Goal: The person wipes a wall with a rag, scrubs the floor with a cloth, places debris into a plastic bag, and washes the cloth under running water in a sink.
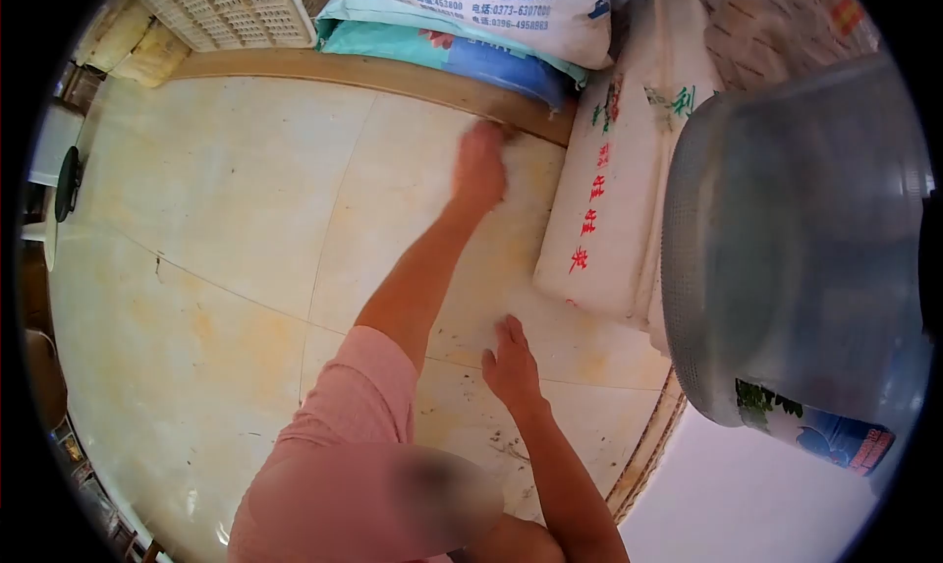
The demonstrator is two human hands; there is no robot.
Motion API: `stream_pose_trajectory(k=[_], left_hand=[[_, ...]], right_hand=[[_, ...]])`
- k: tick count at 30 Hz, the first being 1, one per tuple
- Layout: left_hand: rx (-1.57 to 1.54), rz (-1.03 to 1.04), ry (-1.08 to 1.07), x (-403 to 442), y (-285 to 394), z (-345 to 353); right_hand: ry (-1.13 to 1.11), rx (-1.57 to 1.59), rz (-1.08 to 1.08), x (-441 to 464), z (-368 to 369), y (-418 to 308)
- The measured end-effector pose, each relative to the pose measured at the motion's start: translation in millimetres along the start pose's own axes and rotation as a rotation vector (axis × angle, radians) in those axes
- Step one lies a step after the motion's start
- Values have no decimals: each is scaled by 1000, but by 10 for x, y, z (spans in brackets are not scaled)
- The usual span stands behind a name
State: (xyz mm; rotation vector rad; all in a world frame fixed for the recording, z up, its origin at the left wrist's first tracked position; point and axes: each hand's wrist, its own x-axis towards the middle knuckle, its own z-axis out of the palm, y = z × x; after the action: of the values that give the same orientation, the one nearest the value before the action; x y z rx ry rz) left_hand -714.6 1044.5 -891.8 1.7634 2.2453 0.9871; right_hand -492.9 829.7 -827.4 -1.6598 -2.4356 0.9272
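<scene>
My left hand [480, 165], blurred by motion, is low over the pale tiled floor [226, 199], beside the wooden strip [393, 84] under the sacks. A small brownish smear shows at its fingertips; whether it holds anything is unclear. Nearer to me, my right hand [511, 365] hovers over or rests on the tiles, with its thumb apart from its fingers and nothing visible in it. Dark crumbs and bits of debris [509, 447] lie scattered on the floor below my right hand. A pink sleeve covers my left upper arm.
Printed sacks [491, 13] lie at the back, beside a pale plastic basket [221, 8]. A long white package with red characters [601, 190] is to the right. A large clear plastic container [796, 239] fills the right side. Thin cracks cross the floor.
</scene>
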Motion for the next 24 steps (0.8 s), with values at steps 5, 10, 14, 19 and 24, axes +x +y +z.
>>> stream_pose_trajectory(k=[5, 10, 14, 19, 24], left_hand=[[17, 422, -195, -395, 465, 175], [-81, 514, -407, -810, 338, 21], [-34, 466, -363, -1404, 585, -276], [-306, 546, -358, -2398, 916, -337], [-759, 517, -763, -3466, 1332, -450]], right_hand=[[-158, 195, 76, -85, -225, 46], [-64, 221, 64, -478, -108, 231], [18, 251, 109, -847, -56, 251], [121, 272, 208, -1345, -21, 355], [326, 228, 363, -1818, -42, 455]])
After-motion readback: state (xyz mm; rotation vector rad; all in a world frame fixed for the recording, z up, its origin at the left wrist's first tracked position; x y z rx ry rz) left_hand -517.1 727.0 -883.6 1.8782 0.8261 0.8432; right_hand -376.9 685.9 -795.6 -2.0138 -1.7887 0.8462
